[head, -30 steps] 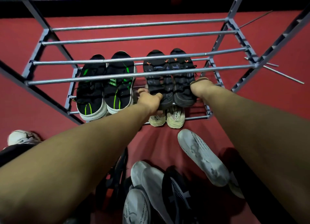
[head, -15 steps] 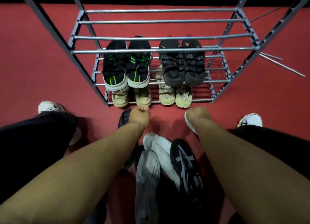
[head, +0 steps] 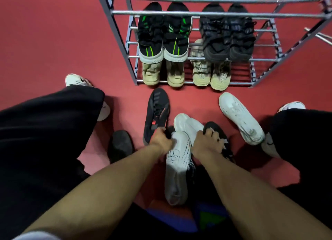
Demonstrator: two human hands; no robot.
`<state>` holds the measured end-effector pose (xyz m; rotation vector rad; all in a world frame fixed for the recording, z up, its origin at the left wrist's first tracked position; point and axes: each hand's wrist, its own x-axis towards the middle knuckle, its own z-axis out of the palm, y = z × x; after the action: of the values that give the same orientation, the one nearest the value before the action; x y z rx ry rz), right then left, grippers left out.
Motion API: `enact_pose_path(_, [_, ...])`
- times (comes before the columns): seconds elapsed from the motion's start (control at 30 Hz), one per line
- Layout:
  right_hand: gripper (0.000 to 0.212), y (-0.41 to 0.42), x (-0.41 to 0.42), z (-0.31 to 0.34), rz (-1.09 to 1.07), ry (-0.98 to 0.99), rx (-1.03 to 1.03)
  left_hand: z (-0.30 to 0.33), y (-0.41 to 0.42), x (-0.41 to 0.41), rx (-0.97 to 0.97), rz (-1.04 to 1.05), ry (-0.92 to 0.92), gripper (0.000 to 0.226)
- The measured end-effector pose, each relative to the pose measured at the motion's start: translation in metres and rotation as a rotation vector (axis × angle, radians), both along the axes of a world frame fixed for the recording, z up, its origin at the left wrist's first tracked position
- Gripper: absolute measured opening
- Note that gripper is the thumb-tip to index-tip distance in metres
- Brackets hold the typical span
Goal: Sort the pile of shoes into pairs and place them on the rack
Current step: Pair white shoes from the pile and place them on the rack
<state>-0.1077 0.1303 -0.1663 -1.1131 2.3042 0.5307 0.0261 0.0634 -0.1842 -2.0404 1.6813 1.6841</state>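
A grey metal rack (head: pixel 115 27) stands ahead on the red floor. Its middle shelf carries a black and green pair (head: pixel 162 36) and a dark grey pair (head: pixel 227 36); the bottom shelf carries two beige pairs (head: pixel 162 73) (head: pixel 211 74). Loose shoes lie in front of me. My left hand (head: pixel 160 141) grips the heel end of a black shoe with a red mark (head: pixel 156 112). My right hand (head: pixel 206 142) curls over a black shoe with white marks (head: pixel 218 132). Between the hands lie a white patterned shoe (head: pixel 177 166) and another white shoe (head: pixel 188 125).
A single white shoe (head: pixel 240 117) lies to the right and a dark shoe (head: pixel 120 145) to the left. My legs in black trousers and white sneakers (head: pixel 77 79) (head: pixel 292 105) flank the pile. Loose metal rods (head: pixel 318 35) lie right of the rack.
Both hands have drawn back from the rack's middle shelf and dropped to the pile on the floor, where each now takes hold of a black shoe. The view has tilted down.
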Motion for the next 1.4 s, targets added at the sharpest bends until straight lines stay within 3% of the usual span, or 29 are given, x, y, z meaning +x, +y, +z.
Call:
enact_pose_path(0.1, [0.051,0.014,-0.006,-0.001,0.181,0.141,0.021,-0.009,0.029,-0.015,0.084,-0.144,-0.210,0.053])
enact_pose_path(0.27, [0.041,0.019,-0.007,0.001,0.316,0.142,0.045,-0.020,0.040,-0.030,0.099,-0.019,-0.342,0.051])
enact_pose_path(0.33, [0.039,0.021,-0.010,0.003,0.237,0.118,-0.001,-0.022,0.037,-0.027,0.092,0.026,-0.307,0.063])
enact_pose_path(0.43, [0.039,0.021,-0.023,0.005,-0.057,0.067,-0.200,-0.028,0.023,-0.013,0.131,0.008,-0.244,0.083])
enact_pose_path(0.5, [0.039,0.016,-0.034,0.009,-0.205,0.098,-0.375,-0.033,0.016,-0.009,0.134,-0.099,-0.303,0.073])
enact_pose_path(0.6, [0.036,0.007,-0.041,0.011,-0.148,0.142,-0.577,-0.026,0.016,-0.018,0.103,-0.122,-0.211,0.055])
enact_pose_path(0.67, [0.030,-0.001,-0.035,0.012,-0.144,0.019,-0.702,-0.017,0.015,-0.017,0.010,-0.059,-0.100,0.043])
enact_pose_path(0.73, [0.017,-0.009,-0.026,0.012,-0.264,-0.187,-0.782,-0.008,0.001,-0.007,-0.141,-0.020,-0.104,0.036])
enact_pose_path(0.83, [0.012,-0.012,-0.023,-0.001,-0.423,-0.512,-0.700,0.011,-0.035,0.018,-0.276,0.241,-0.007,0.032])
enact_pose_path(0.9, [0.025,-0.012,-0.020,-0.004,-0.489,-0.676,-0.616,0.012,-0.059,0.034,-0.236,0.368,0.094,0.022])
enact_pose_path(0.97, [0.040,-0.014,-0.016,-0.006,-0.680,-0.720,-0.677,0.012,-0.073,0.046,-0.133,0.399,0.193,0.019])
enact_pose_path(1.03, [0.043,-0.016,-0.015,-0.006,-0.891,-0.635,-0.784,0.012,-0.073,0.050,-0.045,0.398,0.218,0.033])
enact_pose_path(1.17, [0.034,-0.006,-0.031,-0.006,-1.078,-0.514,-0.597,0.007,-0.057,0.044,-0.034,0.357,0.080,0.047])
enact_pose_path(1.3, [0.026,0.002,-0.029,0.004,-1.275,-0.830,-0.313,0.004,-0.041,0.051,-0.002,0.331,-0.186,0.050])
enact_pose_path(1.4, [0.031,0.001,-0.019,0.000,-1.256,-0.917,-0.254,0.010,-0.027,0.056,0.236,0.342,-0.108,0.034])
